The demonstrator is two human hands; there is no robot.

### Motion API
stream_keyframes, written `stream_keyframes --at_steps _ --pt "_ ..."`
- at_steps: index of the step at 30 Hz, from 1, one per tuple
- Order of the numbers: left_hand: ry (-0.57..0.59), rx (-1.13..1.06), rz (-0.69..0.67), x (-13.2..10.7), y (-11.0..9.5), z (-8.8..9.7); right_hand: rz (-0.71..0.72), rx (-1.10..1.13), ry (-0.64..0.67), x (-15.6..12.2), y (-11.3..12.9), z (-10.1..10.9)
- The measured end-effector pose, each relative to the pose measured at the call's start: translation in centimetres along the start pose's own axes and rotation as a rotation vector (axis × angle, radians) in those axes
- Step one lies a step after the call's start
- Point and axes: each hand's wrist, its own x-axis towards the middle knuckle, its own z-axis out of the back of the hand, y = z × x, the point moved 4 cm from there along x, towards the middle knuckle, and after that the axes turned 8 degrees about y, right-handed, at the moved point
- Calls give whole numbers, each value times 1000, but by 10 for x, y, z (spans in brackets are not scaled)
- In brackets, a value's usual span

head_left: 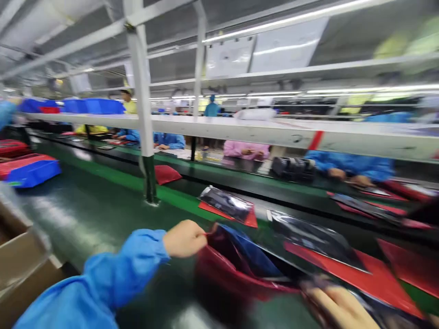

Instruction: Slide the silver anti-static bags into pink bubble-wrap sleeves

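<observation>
**Red pouch held at its near-left edge**

Left hand (184, 238) pinched shut on the top edge of a red pouch (240, 269), mouth gaping toward the right. Pouch resting on the green table (85, 214), between both hands. Right hand (343, 307) low at the near right, blurred, touching dark glossy sleeves (315, 237) on red cards; grip impossible to tell. Cardboard box (20, 269) at near left.

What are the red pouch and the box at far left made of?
Red pouch: looks like glossy plastic film; it shows sheen and crumples where the left hand pinches its edge. Box: likely corrugated cardboard, matte brown with a folded flap. Motion blur leaves both uncertain.
</observation>
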Motion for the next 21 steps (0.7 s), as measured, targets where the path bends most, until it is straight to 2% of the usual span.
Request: stream_keyframes --at_steps 3,4,6,9,14,16,18,21 --pt "307 46 -128 39 -53 -5 -2 139 187 -5 46 12" --pt "373 53 -160 48 -67 -4 -2 186 222 -2 62 15" --pt "412 69 -176 57 -84 1 -19 225 261 3 88 21" --pt "433 61 -187 60 -88 10 9 248 242 9 103 26" --pt "441 -64 -185 64 -78 11 13 347 197 18 95 29" --pt "440 -131 -182 67 -76 9 13 395 193 20 99 29" --pt "401 -190 -183 70 -76 10 24 405 215 20 109 26" --pt "317 -222 -198 77 -77 17 37 418 181 24 123 25"
